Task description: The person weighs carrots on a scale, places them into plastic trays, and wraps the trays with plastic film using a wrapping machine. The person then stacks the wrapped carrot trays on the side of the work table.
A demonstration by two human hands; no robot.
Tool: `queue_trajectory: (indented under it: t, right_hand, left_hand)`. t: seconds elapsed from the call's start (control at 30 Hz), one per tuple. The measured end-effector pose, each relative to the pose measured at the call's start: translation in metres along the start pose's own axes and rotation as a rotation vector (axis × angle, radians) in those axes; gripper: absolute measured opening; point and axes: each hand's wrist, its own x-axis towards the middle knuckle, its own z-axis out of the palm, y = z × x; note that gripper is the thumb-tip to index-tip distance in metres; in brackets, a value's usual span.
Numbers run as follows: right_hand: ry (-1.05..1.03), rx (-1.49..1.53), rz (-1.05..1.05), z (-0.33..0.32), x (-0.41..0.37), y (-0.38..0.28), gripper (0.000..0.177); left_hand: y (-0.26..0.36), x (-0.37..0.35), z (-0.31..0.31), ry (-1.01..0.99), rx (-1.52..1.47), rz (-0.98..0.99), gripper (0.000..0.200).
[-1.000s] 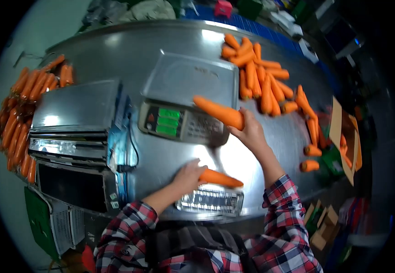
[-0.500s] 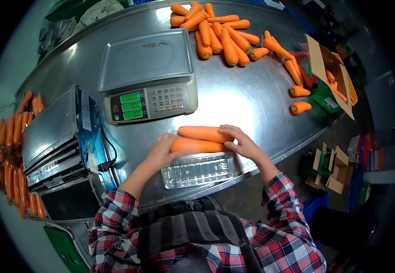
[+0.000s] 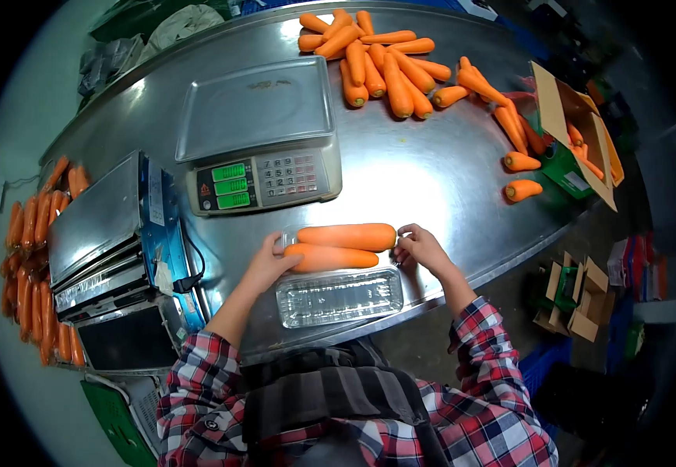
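Two large carrots lie side by side just above a clear plastic tray (image 3: 340, 299), the upper carrot (image 3: 346, 237) and the lower carrot (image 3: 332, 257). A bit of clear plastic shows at their left ends. My left hand (image 3: 272, 261) is at those left ends, its fingers on the lower carrot and the plastic edge. Near the right tip of the upper carrot is my right hand (image 3: 422, 251), its fingers curled; whether they touch the carrot or hold anything cannot be made out. The clear tray below is empty.
A scale (image 3: 258, 140) with green displays stands behind the hands. Loose carrots (image 3: 396, 78) are heaped at the back, others near a cardboard box (image 3: 579, 128) at right. At left are a wrapping machine (image 3: 100, 226) and packed carrots (image 3: 34, 272).
My right hand has drawn back from the right ends of the carrots. The upper carrot's right end is now uncovered, and the lower carrot sits slightly further left.
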Motion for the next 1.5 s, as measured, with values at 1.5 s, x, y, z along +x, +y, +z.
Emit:
queue_trajectory:
  t: [1.5]
  right_hand:
    - [0.360, -0.669, -0.910, 0.518, -0.030, -0.241, 0.013]
  left_hand:
    - [-0.086, -0.249, -0.595, 0.936, 0.754, 0.634, 0.024]
